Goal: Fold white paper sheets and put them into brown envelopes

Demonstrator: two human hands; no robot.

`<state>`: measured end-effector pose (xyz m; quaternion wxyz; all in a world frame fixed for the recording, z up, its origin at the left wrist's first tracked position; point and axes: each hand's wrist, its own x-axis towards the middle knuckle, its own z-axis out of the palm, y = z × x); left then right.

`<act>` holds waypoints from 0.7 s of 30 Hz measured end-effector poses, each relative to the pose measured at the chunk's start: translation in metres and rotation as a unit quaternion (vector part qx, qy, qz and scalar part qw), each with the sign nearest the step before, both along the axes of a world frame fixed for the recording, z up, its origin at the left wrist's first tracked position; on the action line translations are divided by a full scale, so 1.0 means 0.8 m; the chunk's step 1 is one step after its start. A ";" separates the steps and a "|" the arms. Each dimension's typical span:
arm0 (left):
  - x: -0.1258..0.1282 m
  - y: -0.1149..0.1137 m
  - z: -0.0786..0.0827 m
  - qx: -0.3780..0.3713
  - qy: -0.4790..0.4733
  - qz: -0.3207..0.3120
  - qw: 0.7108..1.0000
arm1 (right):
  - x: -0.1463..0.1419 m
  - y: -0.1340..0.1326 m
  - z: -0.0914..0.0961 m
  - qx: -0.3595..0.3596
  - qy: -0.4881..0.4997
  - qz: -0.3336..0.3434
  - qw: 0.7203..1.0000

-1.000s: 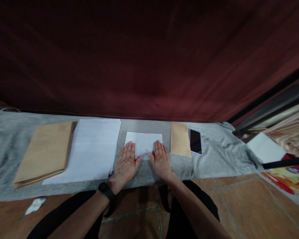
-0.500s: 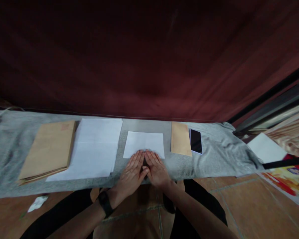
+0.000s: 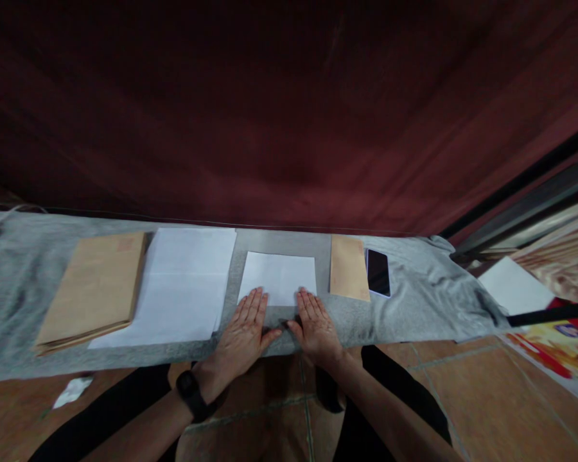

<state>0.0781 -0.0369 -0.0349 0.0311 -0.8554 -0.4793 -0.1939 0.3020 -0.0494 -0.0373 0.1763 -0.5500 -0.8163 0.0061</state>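
Observation:
A folded sheet of white paper (image 3: 278,274) lies flat on the grey cloth, right in front of me. My left hand (image 3: 245,327), with a black watch on its wrist, rests flat, its fingertips on the paper's near left corner. On the near right part of the same edge lie the fingertips of my right hand (image 3: 316,326). Both hands have their fingers stretched out and thumbs apart, and neither holds anything. A gap separates the hands, with the paper's near edge showing between them.
Left of the paper are a stack of white sheets (image 3: 187,282) and a pile of brown envelopes (image 3: 94,282) overlapping it. One brown envelope (image 3: 349,269) and a phone (image 3: 378,273) lie to the right. A dark red curtain (image 3: 289,128) hangs behind the cloth-covered surface (image 3: 424,289).
My hands were together at the middle of the paper's near edge. They have slid apart, the left hand leftward and the right hand rightward. The paper has stayed almost in place.

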 end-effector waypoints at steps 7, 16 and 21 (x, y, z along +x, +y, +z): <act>-0.013 0.006 0.004 -0.011 0.009 0.049 0.999 | 0.015 0.001 -0.002 0.019 0.010 -0.072 0.997; 0.003 0.013 0.012 -0.016 0.023 0.082 0.996 | 0.020 0.028 0.022 -0.055 0.069 -0.172 0.981; 0.020 0.024 0.021 -0.025 0.025 0.016 0.999 | 0.017 0.048 0.033 -0.109 0.136 -0.219 0.960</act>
